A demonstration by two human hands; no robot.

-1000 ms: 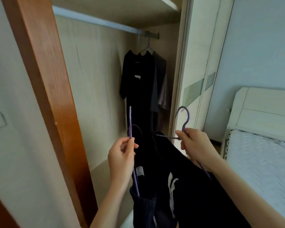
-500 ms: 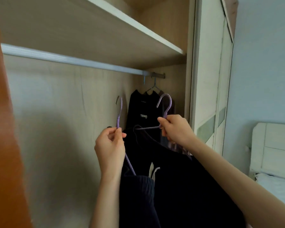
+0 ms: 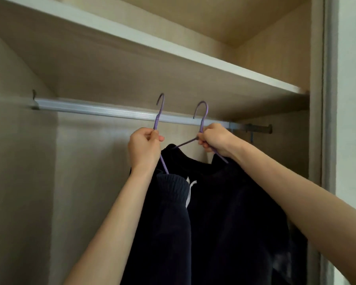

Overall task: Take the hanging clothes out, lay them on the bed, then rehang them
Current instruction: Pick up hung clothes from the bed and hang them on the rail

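Note:
Both hands are raised to the silver wardrobe rail [image 3: 103, 111]. My left hand [image 3: 145, 148] grips the neck of a purple hanger [image 3: 160, 112] that carries a dark ribbed garment [image 3: 169, 219]. My right hand [image 3: 215, 139] grips a second purple hanger [image 3: 202, 116] loaded with a dark garment [image 3: 234, 212] showing white drawstrings. Both hooks stand level with the rail, in front of it; whether they rest on it cannot be told. The clothes hung earlier at the rail's right end are hidden behind my right arm.
A wooden shelf [image 3: 173, 50] runs just above the rail. The wardrobe's back panel [image 3: 80, 182] is bare on the left, and the rail left of my hands carries nothing. The wardrobe's side panel and door frame [image 3: 325, 120] close off the right.
Both hands have lifted the two hangers from chest height up to the rail. My view has tilted upward, so the bed and the hanging black shirt have dropped out of sight.

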